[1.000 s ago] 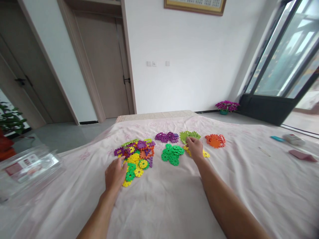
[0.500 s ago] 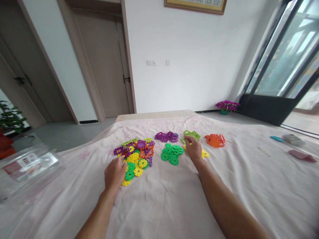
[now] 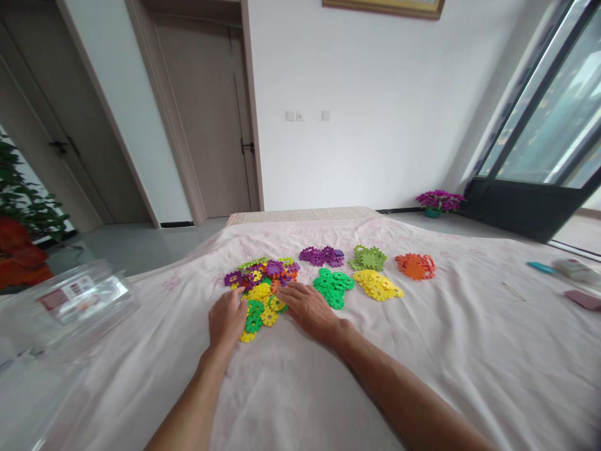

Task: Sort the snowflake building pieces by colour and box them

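Note:
A mixed pile of plastic building discs and toothed pieces in yellow, green, purple and orange lies on the cloth between my hands. At its left edge rests my left hand, thumb and fingers apart. My right hand reaches over the right side of the pile with its fingers stretched out, covering some pieces. Sorted heaps lie to the right: green discs, yellow discs, purple pieces, light green pieces and orange pieces.
A pale, wrinkled cloth covers the table. On the left stands a clear plastic box. A blue item, a thin stick, a pinkish item and a packet lie at the far right.
My right hand has moved left from the yellow heap to the mixed pile, uncovering the yellow discs. My left hand stays at the pile's left edge. The view has turned slightly left.

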The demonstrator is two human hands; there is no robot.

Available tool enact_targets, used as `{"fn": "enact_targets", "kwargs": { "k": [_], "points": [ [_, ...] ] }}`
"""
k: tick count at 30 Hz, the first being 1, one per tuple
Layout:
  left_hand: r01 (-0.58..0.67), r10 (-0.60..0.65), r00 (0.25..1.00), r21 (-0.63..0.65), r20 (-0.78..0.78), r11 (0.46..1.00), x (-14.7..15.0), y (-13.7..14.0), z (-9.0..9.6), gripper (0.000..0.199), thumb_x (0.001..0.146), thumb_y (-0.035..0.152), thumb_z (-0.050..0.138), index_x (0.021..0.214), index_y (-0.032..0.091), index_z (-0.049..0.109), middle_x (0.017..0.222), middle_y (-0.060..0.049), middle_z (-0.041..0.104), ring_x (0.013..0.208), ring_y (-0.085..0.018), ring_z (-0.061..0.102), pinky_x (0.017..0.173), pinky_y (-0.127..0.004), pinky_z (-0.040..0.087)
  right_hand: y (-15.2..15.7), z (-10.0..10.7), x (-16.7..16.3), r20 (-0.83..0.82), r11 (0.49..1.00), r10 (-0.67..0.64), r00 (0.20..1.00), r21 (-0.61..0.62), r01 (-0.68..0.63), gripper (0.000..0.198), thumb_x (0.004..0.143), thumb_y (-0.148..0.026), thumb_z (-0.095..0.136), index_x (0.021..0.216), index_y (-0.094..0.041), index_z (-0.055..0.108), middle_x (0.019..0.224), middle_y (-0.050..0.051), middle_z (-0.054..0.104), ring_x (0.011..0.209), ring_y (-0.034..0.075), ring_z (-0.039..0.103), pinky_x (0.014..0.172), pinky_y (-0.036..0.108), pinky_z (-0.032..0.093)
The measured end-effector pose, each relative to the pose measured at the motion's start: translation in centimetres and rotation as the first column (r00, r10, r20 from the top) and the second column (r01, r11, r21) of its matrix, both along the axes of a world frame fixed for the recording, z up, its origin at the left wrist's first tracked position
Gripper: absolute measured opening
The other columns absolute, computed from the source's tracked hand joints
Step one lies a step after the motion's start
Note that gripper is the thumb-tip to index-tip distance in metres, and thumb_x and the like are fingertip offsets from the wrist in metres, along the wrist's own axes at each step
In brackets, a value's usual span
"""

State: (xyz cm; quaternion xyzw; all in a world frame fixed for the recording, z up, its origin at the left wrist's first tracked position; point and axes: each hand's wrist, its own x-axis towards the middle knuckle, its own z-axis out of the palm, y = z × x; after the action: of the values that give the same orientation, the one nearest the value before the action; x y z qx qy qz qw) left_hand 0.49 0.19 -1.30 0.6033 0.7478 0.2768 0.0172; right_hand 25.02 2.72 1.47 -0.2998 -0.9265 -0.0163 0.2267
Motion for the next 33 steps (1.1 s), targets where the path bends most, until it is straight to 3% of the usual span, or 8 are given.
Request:
{"fn": "enact_targets", "kwargs": {
  "k": [5,9,14,18,22,26,33],
  "points": [
    [-0.001,0.001,1.000,0.020,-0.014,1.000,0.0,0.0,-0.1,0.037,0.092,0.027,0.044,0.126,0.022,0.060,0.125,-0.006,0.067,0.118,-0.023,0.059,0.102,-0.035,0.041,0.2,-0.7,-0.7,0.025,0.999,0.048,0.999,0.013,-0.049,0.022,0.097,-0.034,0.056,0.114,-0.028,0.069,0.119,0.003,0.071,0.119,0.019,0.055,0.096,0.033,0.043],
    [-0.004,0.005,1.000,0.023,-0.020,1.000,0.0,0.0,0.0,0.037,0.091,0.026,0.045,0.125,0.022,0.060,0.126,-0.006,0.067,0.118,-0.021,0.060,0.101,-0.034,0.041,0.1,-0.8,-0.4,-0.002,0.998,0.047,0.999,0.030,-0.047,0.020,0.099,-0.033,0.052,0.101,-0.024,0.071,0.101,0.005,0.073,0.100,0.018,0.061,0.089,0.029,0.043],
    [-0.004,0.004,1.000,0.000,-0.012,1.000,0.0,0.0,0.1,0.038,0.092,0.027,0.044,0.126,0.023,0.059,0.126,-0.007,0.067,0.119,-0.022,0.059,0.102,-0.035,0.041,0.3,-1.1,0.2,-0.161,0.993,-0.116,0.980,0.005,0.119,0.027,0.102,-0.032,0.045,0.098,-0.022,0.070,0.090,0.005,0.071,0.087,0.018,0.061,0.082,0.028,0.043],
    [-0.004,0.003,1.000,-0.009,-0.014,1.000,0.0,-0.1,0.1,0.038,0.092,0.029,0.044,0.126,0.023,0.059,0.126,-0.007,0.066,0.119,-0.023,0.059,0.101,-0.037,0.041,1.9,-0.9,2.2,-0.371,0.956,-0.283,0.885,-0.033,0.292,0.028,0.102,-0.032,0.043,0.101,-0.022,0.069,0.093,0.006,0.071,0.088,0.019,0.062,0.083,0.030,0.045],
    [-0.002,0.002,1.000,-0.003,-0.023,1.000,-0.1,0.0,-0.1,0.038,0.093,0.030,0.043,0.127,0.023,0.058,0.127,-0.007,0.066,0.119,-0.024,0.059,0.101,-0.036,0.041,4.2,-0.4,6.2,-0.476,0.871,-0.460,0.750,-0.077,0.485,0.028,0.099,-0.030,0.042,0.102,-0.021,0.069,0.100,0.007,0.071,0.096,0.021,0.062,0.089,0.032,0.044],
    [-0.002,0.001,0.999,-0.009,-0.034,1.000,-0.2,0.1,-0.2,0.039,0.093,0.031,0.041,0.127,0.022,0.058,0.125,-0.008,0.066,0.119,-0.024,0.059,0.100,-0.036,0.042,6.0,-0.4,11.1,-0.510,0.732,-0.623,0.594,-0.112,0.672,0.031,0.096,-0.027,0.040,0.104,-0.018,0.070,0.102,0.009,0.071,0.099,0.023,0.060,0.091,0.035,0.042],
    [-0.003,0.003,0.999,-0.014,-0.033,1.000,-0.2,0.1,-0.3,0.040,0.093,0.031,0.040,0.128,0.021,0.058,0.127,-0.008,0.066,0.119,-0.025,0.059,0.100,-0.037,0.041,7.2,-1.0,16.8,-0.539,0.518,-0.773,0.334,-0.233,0.823,0.035,0.090,-0.025,0.039,0.102,-0.017,0.071,0.098,0.009,0.070,0.092,0.023,0.058,0.083,0.033,0.041]
  ]
}}
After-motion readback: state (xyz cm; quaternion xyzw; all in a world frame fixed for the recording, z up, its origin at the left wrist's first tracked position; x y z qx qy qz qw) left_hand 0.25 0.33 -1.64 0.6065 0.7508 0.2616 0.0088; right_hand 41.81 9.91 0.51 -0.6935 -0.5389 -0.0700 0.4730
